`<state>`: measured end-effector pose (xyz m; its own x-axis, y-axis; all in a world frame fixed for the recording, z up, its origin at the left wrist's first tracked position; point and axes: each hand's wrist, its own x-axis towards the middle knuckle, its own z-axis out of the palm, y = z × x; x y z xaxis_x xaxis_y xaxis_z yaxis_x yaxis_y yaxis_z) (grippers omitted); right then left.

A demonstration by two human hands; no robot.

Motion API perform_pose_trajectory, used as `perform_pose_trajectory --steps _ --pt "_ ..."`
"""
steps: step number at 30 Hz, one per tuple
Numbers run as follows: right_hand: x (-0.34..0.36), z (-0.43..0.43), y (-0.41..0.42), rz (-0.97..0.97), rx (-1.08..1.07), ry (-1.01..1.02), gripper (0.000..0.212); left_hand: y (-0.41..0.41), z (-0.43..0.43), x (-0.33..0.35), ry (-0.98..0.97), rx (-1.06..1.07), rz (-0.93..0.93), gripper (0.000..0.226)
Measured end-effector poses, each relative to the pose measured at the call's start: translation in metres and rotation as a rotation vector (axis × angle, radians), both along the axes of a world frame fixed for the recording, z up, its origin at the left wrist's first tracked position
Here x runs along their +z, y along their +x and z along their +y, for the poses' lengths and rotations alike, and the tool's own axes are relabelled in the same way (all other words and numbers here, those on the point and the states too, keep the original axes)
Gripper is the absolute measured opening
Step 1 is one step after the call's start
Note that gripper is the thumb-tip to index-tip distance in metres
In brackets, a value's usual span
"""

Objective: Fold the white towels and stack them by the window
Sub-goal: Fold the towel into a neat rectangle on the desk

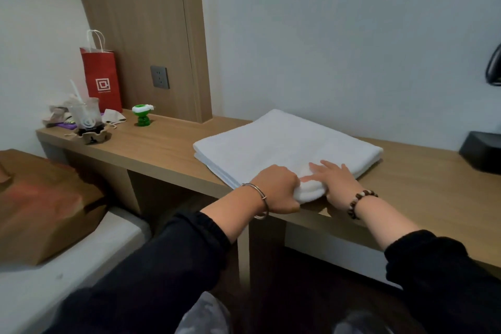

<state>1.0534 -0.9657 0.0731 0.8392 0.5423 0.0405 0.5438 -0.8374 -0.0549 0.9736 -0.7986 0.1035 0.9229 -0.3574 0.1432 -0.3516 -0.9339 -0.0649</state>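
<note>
White towel [284, 144] lies folded flat on the wooden desk [162, 144], right of centre, back corner close to the wall, near corner at the desk's front edge. Several layers show along its left side; possibly more than one towel stacked, can't tell from this angle.

Left hand [276, 190] is at the near corner of the towel, fingers curled over and gripping a rolled or bunched fold of cloth, knuckles up. Silver bangle [260, 198] on that wrist, black sleeve behind it.

Right hand [336, 182] lies palm down on the towel just beside the left hand, fingers [320, 168] straight and slightly spread, pressing on the fabric, holding nothing. One fingertip touches the bunched fold next to the left hand. Bead bracelet [360, 202] on the wrist, black sleeve.

Far left end of the desk: red paper bag [101, 78] with white handles, upright against the wood wall panel [141, 22]. In front of it a clear plastic cup [84, 114] with a straw, standing in a dark holder, with crumpled wrappers around it. Small green figurine [142, 116] stands just right of the bag, apart from the towel. Grey wall socket [160, 77] on the panel above the figurine.

Black box [482, 154] sits on the desk at the right frame edge, well apart from the towel. Brown paper bag [40, 203] lies on the bed [67, 274] at lower left.
</note>
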Motion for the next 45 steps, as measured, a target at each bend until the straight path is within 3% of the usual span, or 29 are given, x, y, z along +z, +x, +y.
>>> perform_pose_trajectory --steps 2,3,4,6,9,12,15,18,21,26,29,30,32,35,37,39,45 --pt "-0.002 -0.027 0.013 0.088 -0.099 0.098 0.047 0.008 -0.021 -0.002 -0.136 -0.053 0.061 0.028" --pt "-0.002 -0.039 0.019 0.141 -0.147 0.135 0.050 0.012 -0.027 -0.001 -0.252 -0.066 0.129 0.032" --pt "0.001 -0.049 0.025 0.191 -0.167 0.119 0.054 0.017 -0.029 0.000 -0.365 -0.063 0.183 0.038" --pt "0.013 -0.058 0.036 0.265 -0.182 0.019 0.042 0.030 -0.023 0.003 -0.457 0.005 0.159 0.043" --pt "0.035 -0.036 0.037 0.198 -0.219 -0.028 0.032 0.053 0.009 -0.001 -0.349 0.251 -0.003 0.032" --pt "0.030 0.005 0.021 0.132 -0.240 -0.057 0.036 0.069 0.044 -0.014 -0.161 0.425 0.043 0.036" --pt "0.013 0.030 0.012 0.142 -0.261 -0.144 0.063 0.076 0.058 -0.018 -0.102 0.421 0.076 0.033" --pt "0.012 0.031 0.021 0.162 -0.237 -0.198 0.063 0.077 0.060 -0.007 -0.021 0.400 0.079 0.028" --pt "0.014 0.027 0.035 0.210 -0.211 -0.238 0.058 0.073 0.060 0.002 0.037 0.385 0.107 0.036" --pt "0.016 0.024 0.060 0.137 -0.179 -0.299 0.064 0.065 0.055 0.010 -0.029 0.312 0.225 0.037" --pt "0.026 0.031 0.065 -0.040 -0.317 -0.308 0.071 0.059 0.050 0.015 -0.263 0.250 0.425 0.028" --pt "0.030 0.035 0.062 -0.144 -0.355 -0.309 0.066 0.059 0.050 0.016 -0.351 0.228 0.458 0.027" --pt "0.028 0.045 0.059 -0.242 -0.367 -0.195 0.050 0.062 0.056 0.015 -0.387 0.188 0.356 0.022" --pt "0.014 0.064 0.048 -0.017 -0.285 0.126 0.040 0.078 0.086 0.000 -0.177 0.231 0.093 0.031" --pt "0.006 0.071 0.038 0.118 -0.195 0.067 0.050 0.084 0.110 -0.017 -0.019 0.319 0.165 0.041" --pt "-0.001 0.070 0.034 0.156 -0.159 -0.046 0.059 0.086 0.121 -0.031 -0.033 0.357 0.283 0.047" --pt "0.001 0.061 0.060 0.152 -0.213 -0.183 0.063 0.097 0.105 -0.039 -0.067 0.437 0.271 0.048"
